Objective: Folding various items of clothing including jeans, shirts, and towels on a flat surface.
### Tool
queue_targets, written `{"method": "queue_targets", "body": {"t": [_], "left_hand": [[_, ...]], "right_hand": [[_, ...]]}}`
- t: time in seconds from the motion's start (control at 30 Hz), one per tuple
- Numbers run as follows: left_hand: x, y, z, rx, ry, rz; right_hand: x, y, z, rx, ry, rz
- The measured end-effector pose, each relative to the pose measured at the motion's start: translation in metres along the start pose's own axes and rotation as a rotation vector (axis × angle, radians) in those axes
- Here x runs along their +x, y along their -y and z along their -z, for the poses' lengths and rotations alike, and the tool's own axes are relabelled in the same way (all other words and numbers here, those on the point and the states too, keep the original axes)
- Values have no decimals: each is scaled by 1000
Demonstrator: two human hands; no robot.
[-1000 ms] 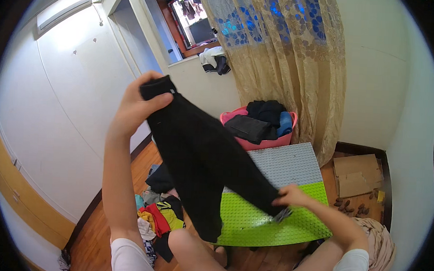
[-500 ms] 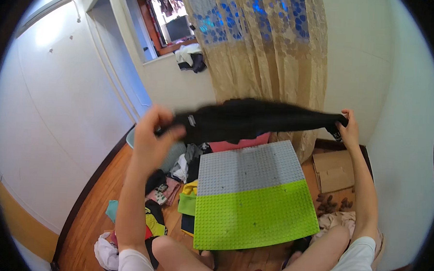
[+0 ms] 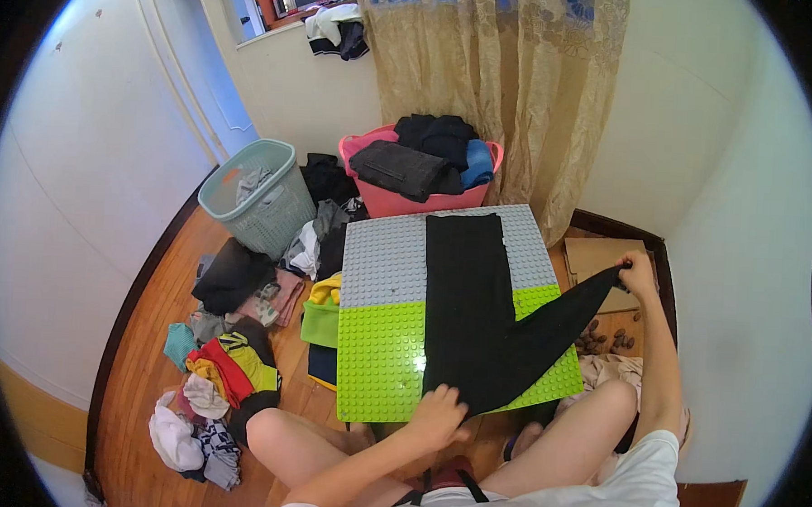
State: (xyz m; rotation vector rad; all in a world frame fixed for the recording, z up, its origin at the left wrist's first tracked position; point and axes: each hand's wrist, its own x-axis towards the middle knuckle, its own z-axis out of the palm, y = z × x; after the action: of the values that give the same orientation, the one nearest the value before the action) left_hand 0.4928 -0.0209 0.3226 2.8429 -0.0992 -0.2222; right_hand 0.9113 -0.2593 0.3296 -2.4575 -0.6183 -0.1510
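A pair of black trousers (image 3: 471, 320) lies over a studded board table (image 3: 378, 370), half grey and half lime green. One leg stretches straight toward the far edge. The other leg slants up to the right, its end pinched in my right hand (image 3: 639, 275), which is raised off the right edge of the board. At the near edge, my left hand (image 3: 440, 416) has its fingers curled on the gathered top of the trousers.
Behind the table stands a pink basket (image 3: 408, 202) heaped with folded dark clothes. A pale green laundry basket (image 3: 268, 207) is at the far left. Loose clothes (image 3: 229, 368) cover the floor to the left. A cardboard piece (image 3: 605, 258) lies on the right, below a beige curtain (image 3: 486, 85).
The trousers were stretched in the air between both hands and now lie mostly on the board. My left hand came down to the near edge; my right hand lowered slightly.
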Motion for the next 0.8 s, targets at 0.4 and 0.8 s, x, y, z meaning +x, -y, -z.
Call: {"method": "queue_targets", "body": {"t": [0.4, 0.8], "left_hand": [[53, -33, -61, 75, -214, -40], [46, -27, -110, -208, -375, -27]], "right_hand": [[83, 241, -29, -524, 71, 535], [40, 280, -303, -697, -114, 598]]}}
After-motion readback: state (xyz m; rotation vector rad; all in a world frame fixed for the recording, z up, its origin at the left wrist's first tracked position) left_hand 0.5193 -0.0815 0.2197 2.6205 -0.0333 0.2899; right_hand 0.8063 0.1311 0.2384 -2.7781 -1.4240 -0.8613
